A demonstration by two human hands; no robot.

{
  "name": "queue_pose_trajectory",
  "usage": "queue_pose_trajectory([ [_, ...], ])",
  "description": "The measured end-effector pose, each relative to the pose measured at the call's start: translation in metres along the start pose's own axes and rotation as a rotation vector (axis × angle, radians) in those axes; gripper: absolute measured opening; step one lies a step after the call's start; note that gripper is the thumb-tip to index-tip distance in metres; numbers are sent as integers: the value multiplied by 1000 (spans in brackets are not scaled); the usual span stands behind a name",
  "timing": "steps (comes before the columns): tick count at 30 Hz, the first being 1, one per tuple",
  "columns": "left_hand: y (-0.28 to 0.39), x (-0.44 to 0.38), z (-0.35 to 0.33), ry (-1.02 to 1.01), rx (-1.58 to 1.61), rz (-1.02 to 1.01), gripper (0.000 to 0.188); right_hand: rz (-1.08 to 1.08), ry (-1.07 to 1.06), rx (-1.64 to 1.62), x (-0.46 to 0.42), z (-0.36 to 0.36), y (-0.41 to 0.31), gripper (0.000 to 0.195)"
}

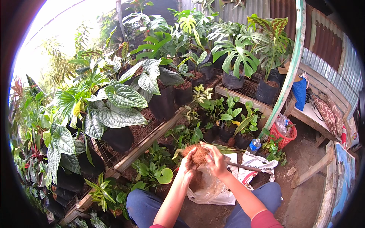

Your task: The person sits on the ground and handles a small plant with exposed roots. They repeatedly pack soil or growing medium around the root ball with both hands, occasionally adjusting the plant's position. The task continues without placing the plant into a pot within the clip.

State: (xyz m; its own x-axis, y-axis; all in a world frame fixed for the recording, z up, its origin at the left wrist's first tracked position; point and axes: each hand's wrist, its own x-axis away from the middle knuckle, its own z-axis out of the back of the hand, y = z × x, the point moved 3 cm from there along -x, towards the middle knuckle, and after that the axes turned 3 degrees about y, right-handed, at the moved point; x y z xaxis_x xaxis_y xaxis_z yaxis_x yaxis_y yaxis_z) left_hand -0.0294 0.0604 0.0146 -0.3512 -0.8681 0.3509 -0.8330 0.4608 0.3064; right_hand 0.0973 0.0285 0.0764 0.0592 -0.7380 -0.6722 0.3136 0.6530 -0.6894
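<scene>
Between my two hands is a rounded ball of brown coconut fibre (pixel 197 155), held above my lap. My left hand (pixel 187 162) cups its left side, with dark dirt on the fingers. On the other side, my right hand (pixel 216 162) presses against the ball with bent fingers. A long green leaf (pixel 228 149) extends to the right behind my right hand; whether it grows from the ball I cannot tell. Below my hands lies an open clear plastic bag (pixel 209 186) with loose brown fibre (pixel 196 181) inside.
A printed white sack (pixel 259 162) lies to the right, with a dark rod across it. Beyond stand a water bottle (pixel 253 146) and a red plastic basket (pixel 282 134). Low potted plants (pixel 155 168) crowd the front left, beside a wood-edged rack (pixel 148 142) of large potted plants.
</scene>
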Motion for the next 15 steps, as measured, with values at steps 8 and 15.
queue_pose_trajectory([
  [8, 11, 5, 4, -114, 97, 32, 25, 343, -44, 545, 1, -2, -31, 33],
  [15, 18, 4, 4, -79, 183, 18, 29, 386, 112, 389, 9, -2, -26, 23],
])
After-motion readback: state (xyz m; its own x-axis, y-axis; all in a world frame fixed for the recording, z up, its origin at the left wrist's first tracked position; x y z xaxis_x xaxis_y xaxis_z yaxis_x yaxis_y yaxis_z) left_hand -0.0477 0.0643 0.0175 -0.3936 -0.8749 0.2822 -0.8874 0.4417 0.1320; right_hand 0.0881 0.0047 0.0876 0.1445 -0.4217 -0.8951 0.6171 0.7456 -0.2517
